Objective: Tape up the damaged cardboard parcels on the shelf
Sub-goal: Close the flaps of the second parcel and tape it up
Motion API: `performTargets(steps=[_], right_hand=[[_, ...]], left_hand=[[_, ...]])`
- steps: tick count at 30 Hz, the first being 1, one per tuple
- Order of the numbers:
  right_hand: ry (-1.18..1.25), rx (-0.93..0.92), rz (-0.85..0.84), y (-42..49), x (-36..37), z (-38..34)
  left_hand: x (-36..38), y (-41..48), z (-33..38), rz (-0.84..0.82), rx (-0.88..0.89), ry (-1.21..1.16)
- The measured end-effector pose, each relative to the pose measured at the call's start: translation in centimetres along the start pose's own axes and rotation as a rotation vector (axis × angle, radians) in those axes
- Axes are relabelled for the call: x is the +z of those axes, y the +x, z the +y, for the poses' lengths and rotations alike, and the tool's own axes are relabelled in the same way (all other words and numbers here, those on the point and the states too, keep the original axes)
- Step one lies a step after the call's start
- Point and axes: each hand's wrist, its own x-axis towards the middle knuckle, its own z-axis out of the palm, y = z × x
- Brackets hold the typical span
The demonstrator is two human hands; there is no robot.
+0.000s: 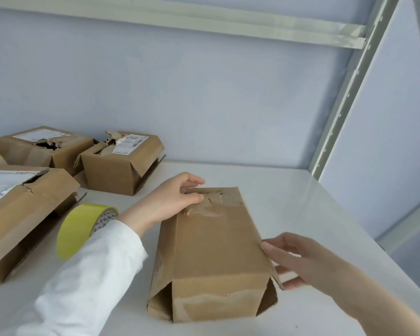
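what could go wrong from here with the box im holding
1. The parcel gapes open at both near corners. Tilting it may let the contents slip out, as the right hand only touches its side edge with straight fingers.
2. The torn patch by the left hand looks crumpled, so tape may not stick flat.
3. The yellow tape roll sits against the left sleeve; an arm move might knock it.

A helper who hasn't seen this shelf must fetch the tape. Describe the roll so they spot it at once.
On the white shelf, look between the middle parcel and the torn parcel at the front left. The tape roll stands there on edge, partly behind a white sleeve; it is the only round, yellow thing among brown boxes.
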Motion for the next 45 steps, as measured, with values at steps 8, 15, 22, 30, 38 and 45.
performTargets(steps=[8, 15, 22, 30, 38, 45], right_hand=[[0.033, -0.133, 0.068, 3.9, 0.7, -3.6], [0.007, -0.146, 0.038, 6.9, 2.0, -4.9], [0.055, -0.147, 0.061, 7.5, 2.1, -4.5], [0.15, -0.117, 0.034, 8.1, 1.8, -4.6], [0.385, -0.068, 0.041, 8.6, 3.1, -4.7], [0.48, -0.093, 0.014, 8.5, 3.5, -4.3]], left_hand=[[0.2, 0.1, 0.6, -0.067, 0.041, 0.267], [-0.3, 1.1, 1.3, -0.268, -0.106, 0.489], [-0.2, 1.9, 1.1, -0.208, -0.059, 0.478], [-0.3, 1.8, 0.4, -0.141, -0.097, 0.196], [1.8, 1.4, -0.7, 0.062, -0.051, 0.0], [1.9, 1.4, -0.6, 0.094, -0.061, 0.011]])
